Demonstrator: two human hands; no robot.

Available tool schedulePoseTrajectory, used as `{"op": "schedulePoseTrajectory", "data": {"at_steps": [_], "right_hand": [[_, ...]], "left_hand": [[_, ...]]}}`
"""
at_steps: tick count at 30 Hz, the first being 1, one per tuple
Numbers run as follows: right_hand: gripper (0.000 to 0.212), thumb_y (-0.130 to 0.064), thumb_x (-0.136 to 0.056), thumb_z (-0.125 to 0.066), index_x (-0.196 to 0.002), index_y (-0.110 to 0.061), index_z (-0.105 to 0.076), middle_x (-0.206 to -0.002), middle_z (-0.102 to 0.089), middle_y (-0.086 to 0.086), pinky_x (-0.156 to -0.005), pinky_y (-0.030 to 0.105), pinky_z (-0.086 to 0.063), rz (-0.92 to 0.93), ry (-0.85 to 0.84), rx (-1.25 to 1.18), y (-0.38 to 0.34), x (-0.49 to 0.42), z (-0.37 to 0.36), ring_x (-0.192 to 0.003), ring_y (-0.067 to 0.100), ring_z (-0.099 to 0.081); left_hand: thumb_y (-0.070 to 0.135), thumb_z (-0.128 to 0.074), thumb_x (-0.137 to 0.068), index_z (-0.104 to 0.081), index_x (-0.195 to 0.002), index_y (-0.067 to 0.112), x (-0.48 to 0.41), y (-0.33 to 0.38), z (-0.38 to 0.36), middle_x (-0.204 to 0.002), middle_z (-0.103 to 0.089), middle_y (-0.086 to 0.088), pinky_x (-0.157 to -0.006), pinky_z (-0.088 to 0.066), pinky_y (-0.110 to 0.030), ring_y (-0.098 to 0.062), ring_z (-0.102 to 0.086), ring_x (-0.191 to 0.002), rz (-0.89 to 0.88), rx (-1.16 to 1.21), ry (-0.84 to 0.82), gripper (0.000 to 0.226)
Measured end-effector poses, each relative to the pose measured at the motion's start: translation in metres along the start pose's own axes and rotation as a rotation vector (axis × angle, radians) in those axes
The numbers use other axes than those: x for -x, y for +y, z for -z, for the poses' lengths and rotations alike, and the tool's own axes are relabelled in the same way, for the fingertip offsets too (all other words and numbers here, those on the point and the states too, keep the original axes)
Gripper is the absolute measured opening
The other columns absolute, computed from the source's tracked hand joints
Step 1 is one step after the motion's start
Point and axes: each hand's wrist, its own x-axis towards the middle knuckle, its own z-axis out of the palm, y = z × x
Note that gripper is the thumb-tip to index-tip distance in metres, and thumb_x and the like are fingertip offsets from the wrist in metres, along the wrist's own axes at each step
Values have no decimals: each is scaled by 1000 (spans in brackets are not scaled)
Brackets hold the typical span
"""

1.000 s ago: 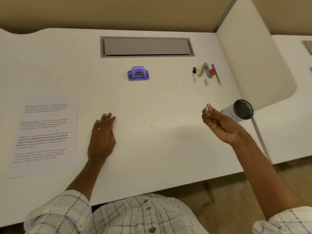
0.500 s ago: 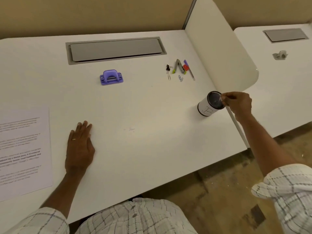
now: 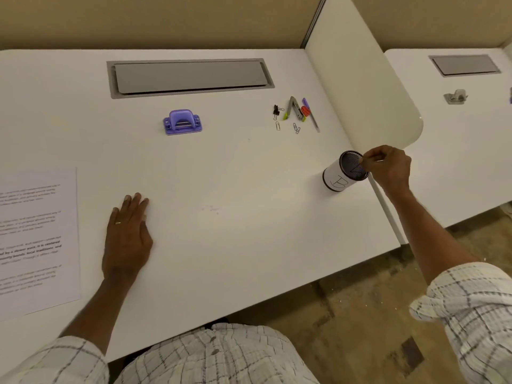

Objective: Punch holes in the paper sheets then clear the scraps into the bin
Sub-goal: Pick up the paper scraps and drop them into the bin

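Right hand (image 3: pixel 389 169) pinched together over the rim of the bin (image 3: pixel 343 173), whatever it pinches too small to tell | left hand (image 3: pixel 128 234) flat and spread, palm down on the tabletop (image 3: pixel 235 195) | paper sheets (image 3: pixel 36 242) at left edge | purple hole punch (image 3: pixel 182 121) near the grey cable flap (image 3: pixel 189 77) | bin upright at right edge.

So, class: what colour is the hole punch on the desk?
Purple; the hole punch shows clearly in the head view.
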Motion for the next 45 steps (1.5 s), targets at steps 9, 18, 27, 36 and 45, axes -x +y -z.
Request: {"op": "schedulePoseTrajectory", "data": {"at_steps": [9, 18, 27, 36, 45], "right_hand": [[20, -11, -83, -66, -98, -13, -79, -88, -77, 7, -69, 6, -44, 77, -33, 75, -6, 1, -3, -75, 6, -65], [26, -19, -84, -54, -94, -11, -76, -90, -76, 8, -80, 33, -56, 152, 60, 113, -12, 14, -8, -87, 26, -70], [7, -13, -89, -71, -93, -18, -66, -88, -69, -3, -76, 19, -51, 603, -86, -41, -40, 88, -77, -76, 18, -66], [59, -28, -108, -38, -159, -6, -19, -168, -12, 9, -128, 39, -8, 761, -601, 203, -62, 228, -207, -157, 23, -6], [73, -59, -105, -19, -162, -20, 3, -170, 9, 2, -125, 56, -5, 859, -497, 427, -71, 226, -234, -157, 22, 8]], "left_hand": [[16, -29, -105, -49, -150, 9, -1, -4, -4, -162, -42, -7, -129, -20, -45, -22, -28, -156, -13, -8, 10, 50], [11, -36, -106, -49, -150, 9, -2, -2, -6, -161, -43, -8, -129, -20, -44, -22, -30, -156, -23, 5, 36, 46], [12, -38, -107, -50, -149, 11, -2, -1, -2, -160, -44, -7, -130, -20, -42, -22, -33, -154, -28, -8, 58, 45], [14, -37, -109, -48, -151, 14, 0, -3, -4, -161, -43, -4, -129, -23, -43, -18, -31, -155, -40, -17, 93, 44], [17, -35, -109, -49, -151, 13, 0, -1, -2, -162, -43, -4, -129, -22, -42, -19, -30, -156, -27, -16, 81, 44]]}}
